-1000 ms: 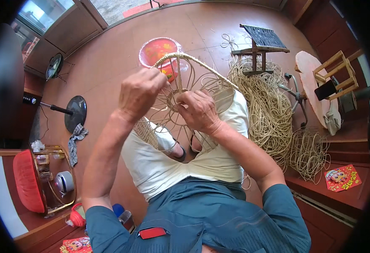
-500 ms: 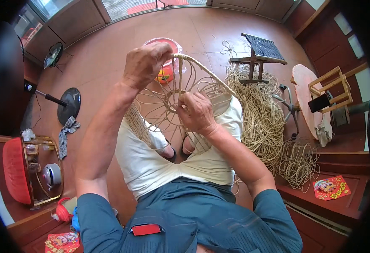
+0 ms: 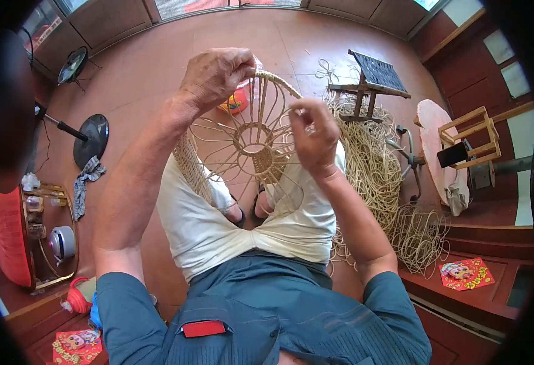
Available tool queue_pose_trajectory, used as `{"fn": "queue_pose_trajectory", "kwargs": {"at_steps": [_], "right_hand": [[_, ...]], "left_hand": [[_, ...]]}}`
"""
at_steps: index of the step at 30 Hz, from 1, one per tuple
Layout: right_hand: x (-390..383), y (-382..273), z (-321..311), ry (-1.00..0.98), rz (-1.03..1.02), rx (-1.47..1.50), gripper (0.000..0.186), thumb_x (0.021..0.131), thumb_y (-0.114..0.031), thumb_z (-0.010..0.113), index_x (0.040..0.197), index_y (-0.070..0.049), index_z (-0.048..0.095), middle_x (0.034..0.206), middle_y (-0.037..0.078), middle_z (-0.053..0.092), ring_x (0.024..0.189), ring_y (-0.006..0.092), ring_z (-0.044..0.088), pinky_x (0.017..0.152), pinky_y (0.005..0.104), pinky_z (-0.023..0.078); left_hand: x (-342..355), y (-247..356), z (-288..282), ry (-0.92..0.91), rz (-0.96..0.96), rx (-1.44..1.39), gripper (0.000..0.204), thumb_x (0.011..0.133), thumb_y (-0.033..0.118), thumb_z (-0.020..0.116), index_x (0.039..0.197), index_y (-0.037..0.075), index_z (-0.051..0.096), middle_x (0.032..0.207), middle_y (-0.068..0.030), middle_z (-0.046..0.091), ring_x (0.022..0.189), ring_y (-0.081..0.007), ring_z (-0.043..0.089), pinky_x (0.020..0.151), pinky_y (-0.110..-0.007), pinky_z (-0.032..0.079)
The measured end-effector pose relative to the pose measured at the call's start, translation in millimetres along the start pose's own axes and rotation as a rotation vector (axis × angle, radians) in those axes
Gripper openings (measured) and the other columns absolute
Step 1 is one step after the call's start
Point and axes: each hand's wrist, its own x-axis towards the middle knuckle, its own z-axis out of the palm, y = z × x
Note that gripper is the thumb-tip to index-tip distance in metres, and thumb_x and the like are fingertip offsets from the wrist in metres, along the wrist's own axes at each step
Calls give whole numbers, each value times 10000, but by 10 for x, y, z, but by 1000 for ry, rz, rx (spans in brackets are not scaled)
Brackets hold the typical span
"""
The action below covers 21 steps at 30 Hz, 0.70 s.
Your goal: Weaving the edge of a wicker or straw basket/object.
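A woven cord basket (image 3: 190, 161) with a braided rim and open, radiating strands sits tilted between my knees. Its small inner ring is tightly woven, and a second woven band hangs below that ring. My left hand (image 3: 213, 78) pinches the rim at the far upper edge. To the right of the basket, my right hand (image 3: 314, 135) is raised with curled fingers, beside the strands and the right stretch of the rim. Whether a strand lies between those fingers is too small to tell. Part of the rim is hidden behind this hand.
A big heap of loose cord (image 3: 373, 173) covers the floor at my right. Beyond it stands a low stool (image 3: 381, 73) with a dark seat. A red container (image 3: 237, 101) sits behind the basket. At left are a round black stand base (image 3: 95, 141) and a crumpled cloth (image 3: 87, 179).
My right hand has pulled away from the inner ring, moving right and upward. The inner ring now shows fully. My left hand stays on the rim.
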Motion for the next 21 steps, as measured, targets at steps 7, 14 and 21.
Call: {"fn": "queue_pose_trajectory", "kwargs": {"at_steps": [7,14,21], "right_hand": [[447,-136,-85,48,-25,-28,114,982,-32,740,1074,-55,804,1003,96,767,864,199,741,804,326,596],[534,-36,-12,10,5,-2,124,981,-58,743,1084,-58,812,1000,97,769,856,190,741,810,336,596],[552,-49,21,-9,30,6,133,977,-92,763,1097,-54,804,1027,108,771,875,203,748,813,348,601]], "left_hand": [[-39,15,-9,35,54,23,171,1026,263,753,1033,93,751,911,-116,755,809,-300,734,741,-431,559],[-74,60,-18,81,91,26,196,1029,269,756,1034,73,740,913,-125,753,811,-307,736,730,-426,562],[-37,89,-47,33,46,-39,172,1020,212,768,1040,43,738,891,-153,745,788,-308,737,727,-425,561]]}}
